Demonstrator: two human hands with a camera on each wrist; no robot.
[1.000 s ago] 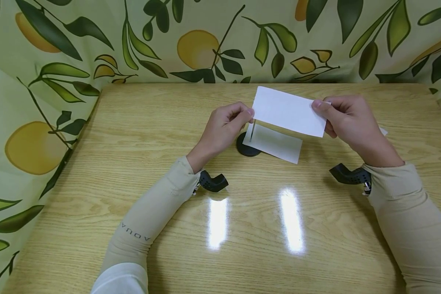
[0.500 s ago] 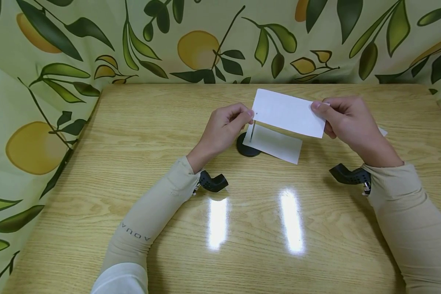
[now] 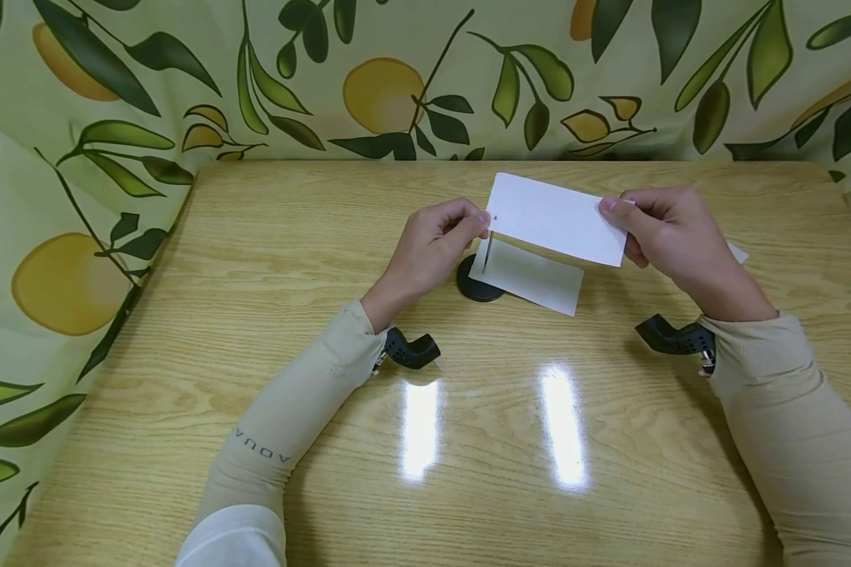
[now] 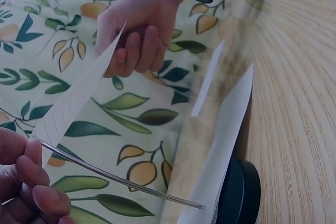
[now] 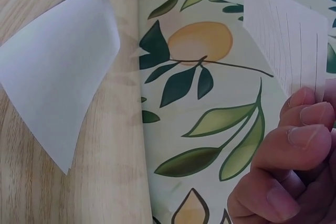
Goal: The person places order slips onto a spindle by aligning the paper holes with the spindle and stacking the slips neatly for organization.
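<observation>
A white paper slip (image 3: 556, 220) is stretched level between both hands, above a bill spike with a round black base (image 3: 477, 291). My left hand (image 3: 436, 240) pinches its left corner right at the top of the metal spike (image 4: 123, 182). A tiny dark point shows through the slip near that corner. My right hand (image 3: 670, 228) grips the right end between thumb and fingers. Printed lines run across the slip's underside (image 5: 286, 35) in the right wrist view. Lower down, another paper slip (image 3: 539, 282) is skewered on the spike, lying over the base.
More white paper (image 3: 738, 253) lies on the table behind my right wrist, partly hidden. The wooden table (image 3: 291, 236) meets a curtain (image 3: 525, 79) patterned with fruit and leaves at its back edge. Black camera mounts (image 3: 413, 350) jut from both wrists.
The held slip has sunk slightly along the spike, its right end drawing a little left with my right hand. A small dark point has appeared near its left corner.
</observation>
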